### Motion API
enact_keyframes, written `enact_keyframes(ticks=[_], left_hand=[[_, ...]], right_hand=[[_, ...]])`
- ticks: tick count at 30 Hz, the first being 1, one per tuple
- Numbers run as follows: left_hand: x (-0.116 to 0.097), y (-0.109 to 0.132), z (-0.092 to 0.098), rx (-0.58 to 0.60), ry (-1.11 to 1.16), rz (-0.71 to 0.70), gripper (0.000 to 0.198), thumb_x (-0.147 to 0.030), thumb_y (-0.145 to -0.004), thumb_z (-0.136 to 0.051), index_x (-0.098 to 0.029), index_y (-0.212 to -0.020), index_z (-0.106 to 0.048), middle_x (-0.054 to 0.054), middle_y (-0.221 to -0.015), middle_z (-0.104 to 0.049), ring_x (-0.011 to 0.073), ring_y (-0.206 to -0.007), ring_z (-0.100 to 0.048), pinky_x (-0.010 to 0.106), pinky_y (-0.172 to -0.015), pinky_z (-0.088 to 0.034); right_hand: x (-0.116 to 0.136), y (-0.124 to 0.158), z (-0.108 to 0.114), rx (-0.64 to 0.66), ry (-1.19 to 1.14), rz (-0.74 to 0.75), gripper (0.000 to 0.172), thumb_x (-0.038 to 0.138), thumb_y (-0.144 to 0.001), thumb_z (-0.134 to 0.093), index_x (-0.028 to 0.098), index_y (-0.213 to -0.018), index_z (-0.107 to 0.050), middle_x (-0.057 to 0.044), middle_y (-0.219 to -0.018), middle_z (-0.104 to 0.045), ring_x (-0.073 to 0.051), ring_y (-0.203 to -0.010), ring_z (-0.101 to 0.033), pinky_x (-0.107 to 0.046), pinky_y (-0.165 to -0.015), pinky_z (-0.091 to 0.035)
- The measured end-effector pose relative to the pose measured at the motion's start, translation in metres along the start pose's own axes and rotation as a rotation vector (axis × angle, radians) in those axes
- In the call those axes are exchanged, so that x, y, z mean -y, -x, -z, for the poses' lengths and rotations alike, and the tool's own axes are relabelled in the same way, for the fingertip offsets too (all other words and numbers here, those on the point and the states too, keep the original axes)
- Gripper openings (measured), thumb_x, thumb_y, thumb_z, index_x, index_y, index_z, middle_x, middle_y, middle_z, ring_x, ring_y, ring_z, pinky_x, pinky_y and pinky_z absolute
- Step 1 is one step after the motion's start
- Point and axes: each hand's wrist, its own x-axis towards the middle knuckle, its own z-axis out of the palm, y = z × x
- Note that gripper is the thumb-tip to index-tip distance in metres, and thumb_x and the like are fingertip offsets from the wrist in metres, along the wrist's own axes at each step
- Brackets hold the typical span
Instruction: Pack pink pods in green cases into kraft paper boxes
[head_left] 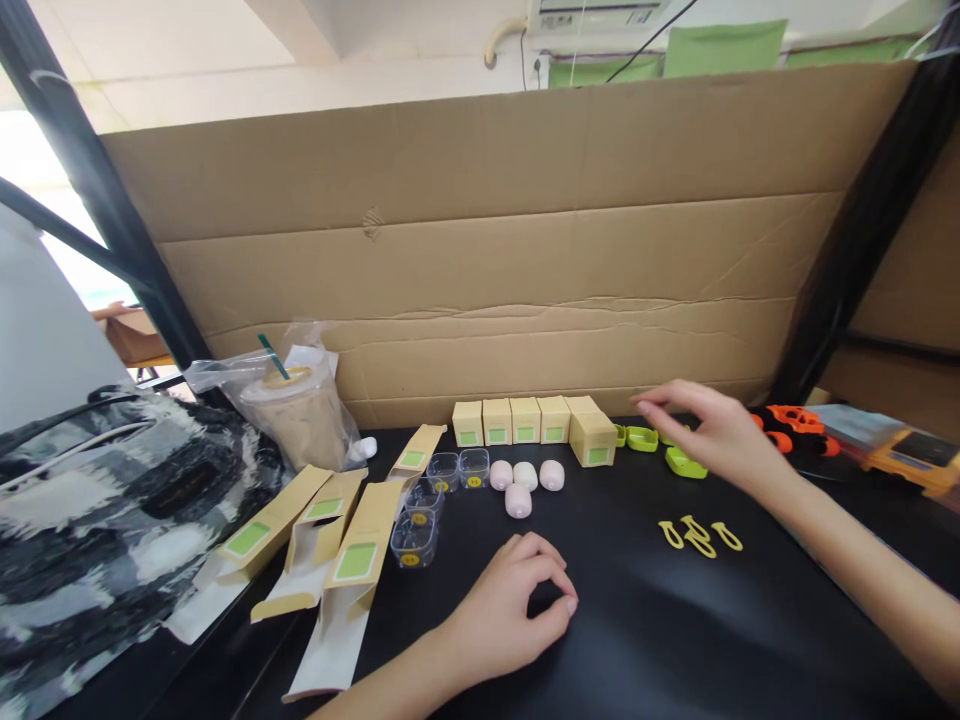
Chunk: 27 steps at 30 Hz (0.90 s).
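My left hand (517, 605) rests on the black table, fingers curled and thumb meeting index fingertip, with nothing visible between them. Just beyond it lie several small rounded pale pink and white cases (518, 501). My right hand (709, 432) hovers at the right, fingers stretched leftward, thumb apart, holding nothing visible. Lime-green open shells (642, 439) lie just beyond and below it, one (685, 462) partly under the hand. Nearer me are several yellow loop straps (699, 543). Clear square plastic containers (414, 540) with yellow stickers stand left of the cases.
Small cream boxes (525, 421) line the cardboard wall (480, 270). Opened, flattened boxes (356, 560) lie at left, beside a bagged drink cup (300, 410) and a black-and-white patterned fabric (135, 520). An orange toy vehicle (796, 420) and a yellow toy truck (911, 460) sit far right.
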Motion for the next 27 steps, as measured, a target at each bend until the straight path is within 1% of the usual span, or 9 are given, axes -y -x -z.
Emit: enact_keyframes(ticks=[3, 7, 10, 13, 18, 22, 23, 25, 27], left_hand=[[0.0, 0.0, -0.001, 0.011, 0.0, 0.016, 0.01, -0.017, -0.079, -0.058, -0.019, -0.082, -0.067, 0.007, -0.101, -0.06, 0.0185, -0.101, -0.056, 0.033, -0.094, -0.039], [0.003, 0.0, -0.001, 0.014, 0.01, 0.022, 0.01, -0.018, -0.08, -0.057, -0.019, -0.081, -0.067, 0.007, -0.102, -0.06, 0.0188, -0.101, -0.055, 0.033, -0.094, -0.039], [0.004, -0.001, -0.001, 0.008, 0.029, 0.014, 0.01, -0.018, -0.08, -0.057, -0.019, -0.081, -0.067, 0.008, -0.102, -0.06, 0.019, -0.101, -0.056, 0.032, -0.093, -0.039], [0.001, -0.001, 0.0, -0.012, 0.057, 0.005, 0.011, -0.018, -0.081, -0.055, -0.018, -0.081, -0.066, 0.008, -0.097, -0.064, 0.0191, -0.097, -0.057, 0.031, -0.09, -0.04], [-0.005, -0.005, 0.001, -0.085, 0.218, 0.153, 0.024, -0.034, -0.086, -0.05, -0.017, -0.081, -0.066, 0.007, -0.086, -0.069, 0.0194, -0.084, -0.06, 0.031, -0.081, -0.041], [-0.005, -0.011, -0.004, -0.107, 0.767, 0.334, 0.046, -0.054, -0.083, -0.049, -0.013, -0.101, -0.061, 0.01, -0.09, -0.07, 0.0177, -0.07, -0.063, 0.028, -0.064, -0.042], [-0.004, -0.011, -0.005, -0.081, 0.906, 0.355, 0.05, -0.056, -0.083, -0.049, -0.012, -0.102, -0.061, 0.011, -0.089, -0.07, 0.0176, -0.069, -0.064, 0.027, -0.063, -0.042], [-0.004, -0.009, -0.006, -0.054, 1.101, 0.368, 0.045, -0.053, -0.081, -0.055, -0.011, -0.096, -0.064, 0.01, -0.086, -0.07, 0.0177, -0.073, -0.064, 0.027, -0.066, -0.043], [-0.004, -0.006, -0.005, -0.069, 1.205, 0.371, 0.034, -0.043, -0.079, -0.063, -0.011, -0.092, -0.065, 0.01, -0.087, -0.069, 0.0178, -0.079, -0.063, 0.028, -0.072, -0.045]], right_hand=[[-0.033, -0.002, 0.006, -0.03, 0.102, -0.17, 0.033, 0.041, -0.086, -0.042, 0.019, -0.091, -0.066, -0.01, -0.09, -0.07, -0.026, -0.084, -0.065, -0.037, -0.073, -0.049], [-0.07, 0.01, -0.009, 0.181, 0.198, -0.309, 0.028, 0.046, -0.072, -0.058, 0.021, -0.062, -0.067, -0.006, -0.064, -0.069, -0.024, -0.062, -0.066, -0.029, -0.052, -0.042], [-0.082, 0.019, -0.02, 0.334, 0.203, -0.355, 0.031, 0.047, -0.065, -0.064, 0.022, -0.047, -0.062, -0.002, -0.048, -0.063, -0.022, -0.05, -0.063, -0.026, -0.044, -0.034], [-0.079, 0.021, -0.019, 0.397, 0.169, -0.34, 0.022, 0.035, -0.065, -0.063, 0.022, -0.047, -0.061, -0.001, -0.047, -0.061, -0.02, -0.048, -0.061, -0.025, -0.045, -0.034], [-0.032, 0.018, -0.004, 0.39, 0.021, -0.148, 0.013, 0.026, -0.072, -0.053, 0.021, -0.062, -0.06, 0.0, -0.059, -0.062, -0.015, -0.055, -0.057, -0.024, -0.053, -0.041], [0.044, 0.038, -0.007, 0.401, -0.164, 0.134, 0.011, 0.023, -0.078, -0.052, 0.021, -0.071, -0.059, 0.0, -0.074, -0.062, -0.014, -0.071, -0.057, -0.024, -0.066, -0.045], [0.062, 0.045, -0.01, 0.365, -0.232, 0.278, 0.011, 0.02, -0.08, -0.051, 0.021, -0.073, -0.059, -0.001, -0.073, -0.062, -0.014, -0.071, -0.057, -0.025, -0.067, -0.044], [0.091, 0.059, -0.018, 0.32, -0.249, 0.5, 0.012, 0.015, -0.083, -0.051, 0.02, -0.077, -0.06, -0.001, -0.072, -0.061, -0.014, -0.067, -0.054, -0.027, -0.064, -0.042], [0.104, 0.066, -0.022, 0.26, -0.217, 0.616, 0.014, 0.015, -0.088, -0.049, 0.019, -0.082, -0.061, -0.002, -0.071, -0.062, -0.015, -0.066, -0.053, -0.028, -0.063, -0.042]])
